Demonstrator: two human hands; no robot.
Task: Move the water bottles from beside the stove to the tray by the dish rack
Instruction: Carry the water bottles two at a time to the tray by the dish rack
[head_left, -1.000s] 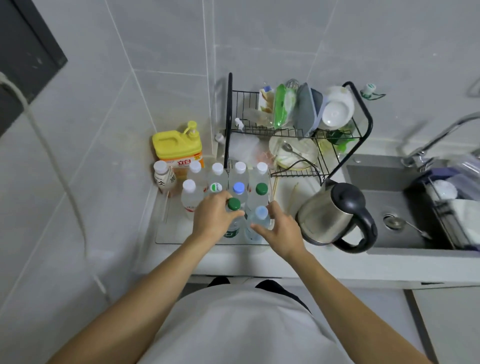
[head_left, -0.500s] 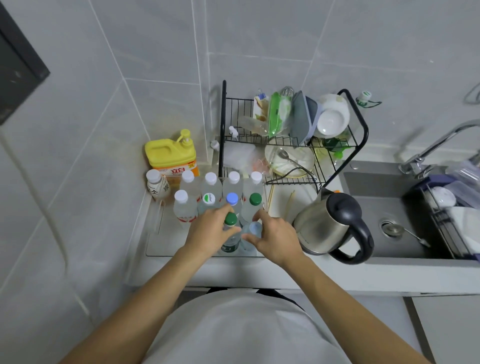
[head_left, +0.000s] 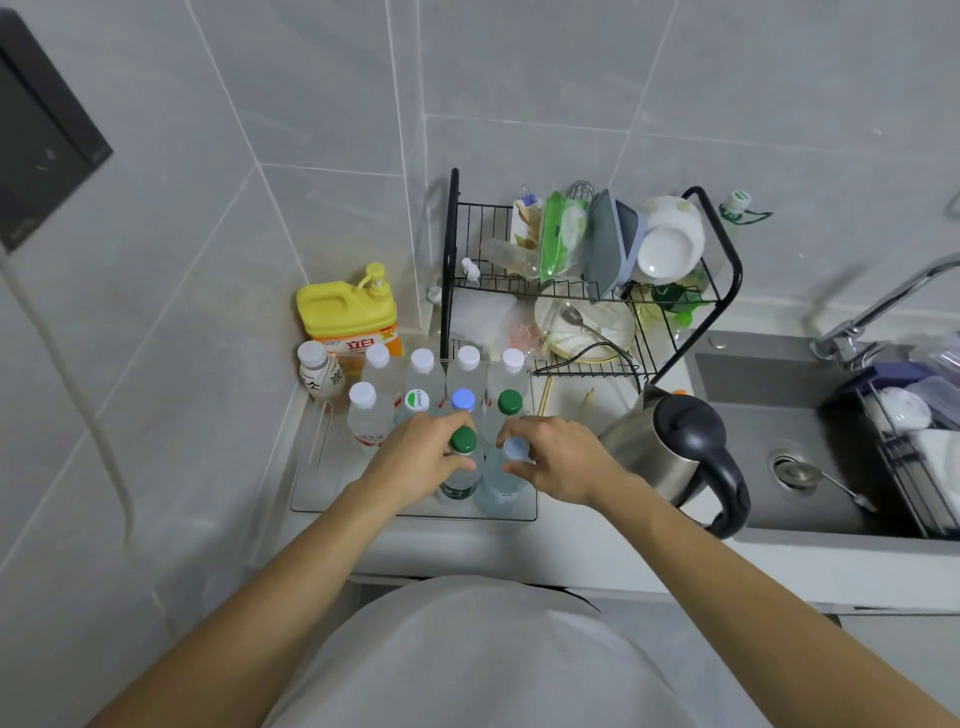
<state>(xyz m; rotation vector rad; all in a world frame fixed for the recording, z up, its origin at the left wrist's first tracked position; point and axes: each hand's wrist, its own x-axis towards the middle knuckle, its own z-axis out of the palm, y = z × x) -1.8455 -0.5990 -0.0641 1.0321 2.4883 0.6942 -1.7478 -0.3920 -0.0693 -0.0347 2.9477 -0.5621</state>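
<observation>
Clear plastic water bottles stand upright in a tight cluster on the tray (head_left: 311, 499), a shallow clear tray on the counter just left of the dish rack (head_left: 587, 291). The back row has four white caps, the row in front a white, a green-and-white, a blue and a dark green cap. Nearest the person stand two more: a green-cap bottle (head_left: 462, 457) and, touching its right side, a pale-blue-cap bottle (head_left: 506, 467), both close to the tray's front rim.

The tray's left front part is bare, between the cluster and the left rim. The wall runs close along the tray's left side; a yellow jug (head_left: 345, 317) and a small white-capped bottle (head_left: 317, 369) sit at the back left corner. A steel kettle (head_left: 675, 452) stands just right of the tray, with the sink (head_left: 779, 405) beyond it. Chopsticks lie on the counter between rack and kettle.

The left hand (head_left: 415, 462) curls round the green-cap bottle at its shoulder, fingers wrapped on the far side and thumb near the cap. The right hand (head_left: 561, 462) pinches the pale-blue-cap bottle at its neck, fingertips on the far side of the cap and thumb below it on the near side. Both bottles stand on the tray; whether either is lifted cannot be told
</observation>
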